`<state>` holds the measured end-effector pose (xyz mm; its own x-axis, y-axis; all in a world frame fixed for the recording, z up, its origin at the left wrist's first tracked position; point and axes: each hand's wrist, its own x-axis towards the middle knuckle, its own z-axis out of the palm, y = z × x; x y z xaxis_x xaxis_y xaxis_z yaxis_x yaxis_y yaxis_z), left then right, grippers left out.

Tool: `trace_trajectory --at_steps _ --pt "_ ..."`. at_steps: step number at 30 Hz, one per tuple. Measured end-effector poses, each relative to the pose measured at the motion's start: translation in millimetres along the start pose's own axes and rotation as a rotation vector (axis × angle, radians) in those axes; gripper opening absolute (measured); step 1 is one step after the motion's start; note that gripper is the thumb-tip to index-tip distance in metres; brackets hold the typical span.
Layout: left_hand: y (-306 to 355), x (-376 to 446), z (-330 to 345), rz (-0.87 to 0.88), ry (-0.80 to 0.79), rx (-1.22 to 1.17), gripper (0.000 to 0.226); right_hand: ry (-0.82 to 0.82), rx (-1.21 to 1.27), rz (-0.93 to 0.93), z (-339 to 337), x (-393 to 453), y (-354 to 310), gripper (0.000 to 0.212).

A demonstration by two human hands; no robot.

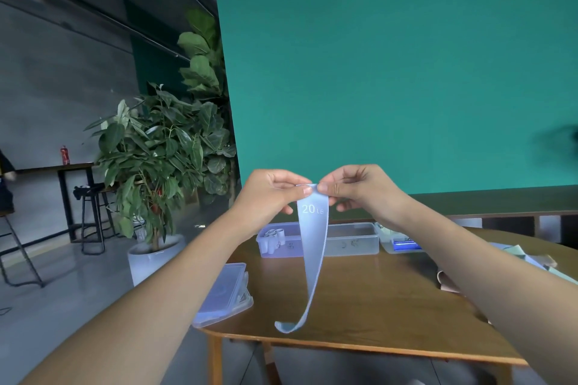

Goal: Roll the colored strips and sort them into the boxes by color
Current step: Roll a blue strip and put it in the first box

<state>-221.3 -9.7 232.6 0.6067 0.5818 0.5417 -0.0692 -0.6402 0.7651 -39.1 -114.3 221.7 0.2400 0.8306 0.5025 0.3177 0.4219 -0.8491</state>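
Both hands up over the bench [359,306], pinching the top end of one pale blue strip [314,247]. Left hand [270,194] with thumb and fingers curled on the left corner, right hand [353,189] pinching the right corner the same way. Marked "20 LB" near the top. Hanging down long and loose, with its bottom tip curling just above the near edge of the bench. Maybe the first tiny fold at the top, but hard to tell; almost all of it not rolled yet. Behind it, a clear box [353,241] in two parts: a few small white rolls [274,236] sitting in the left part, nothing to see in the right part. Further right, another tray [402,244] with something bright blue inside. At the right edge of the bench, a little pile of loose strips [528,259], pale green and tan, waiting for a turn. At the left corner, flat clear lids [223,294]. So, some rolling done, a good bit left.
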Motion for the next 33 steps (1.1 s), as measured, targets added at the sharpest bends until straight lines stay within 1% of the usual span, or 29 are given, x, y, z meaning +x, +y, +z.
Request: trace_trajectory --at_steps 4,8,12,15,17,20,24,29,33 --pt "-4.2 -7.0 -1.1 -0.016 -0.010 0.024 0.016 -0.024 -0.031 0.036 2.2 -3.7 3.5 0.020" --pt "-25.8 -9.1 4.4 -0.093 -0.069 0.056 0.017 -0.068 -0.064 0.112 -0.3 -4.6 26.2 0.019" --pt "-72.2 -10.2 22.4 -0.156 -0.110 0.157 0.014 -0.152 -0.160 0.233 -6.5 -4.4 74.7 0.026" --pt "-119.2 -12.7 40.6 -0.201 -0.134 0.241 0.010 -0.191 -0.253 0.307 -6.8 -3.7 121.3 0.020" --pt "-147.8 -12.6 50.3 -0.229 -0.129 0.248 0.007 -0.198 -0.286 0.324 -6.2 -1.5 150.8 0.016" --pt "-180.5 -7.5 59.5 -0.250 -0.080 0.241 0.010 -0.164 -0.238 0.337 -5.7 5.1 186.9 0.016" --pt "-213.3 1.5 68.5 -0.304 -0.038 0.173 0.014 -0.134 -0.167 0.340 -4.3 18.1 224.4 0.012" --pt "-248.9 10.3 75.6 -0.392 -0.094 0.113 0.009 -0.165 -0.107 0.399 -8.4 31.9 264.7 0.021" --pt "-269.5 22.2 81.8 -0.423 -0.070 0.053 0.009 -0.158 -0.035 0.436 -13.5 45.8 289.7 0.020"
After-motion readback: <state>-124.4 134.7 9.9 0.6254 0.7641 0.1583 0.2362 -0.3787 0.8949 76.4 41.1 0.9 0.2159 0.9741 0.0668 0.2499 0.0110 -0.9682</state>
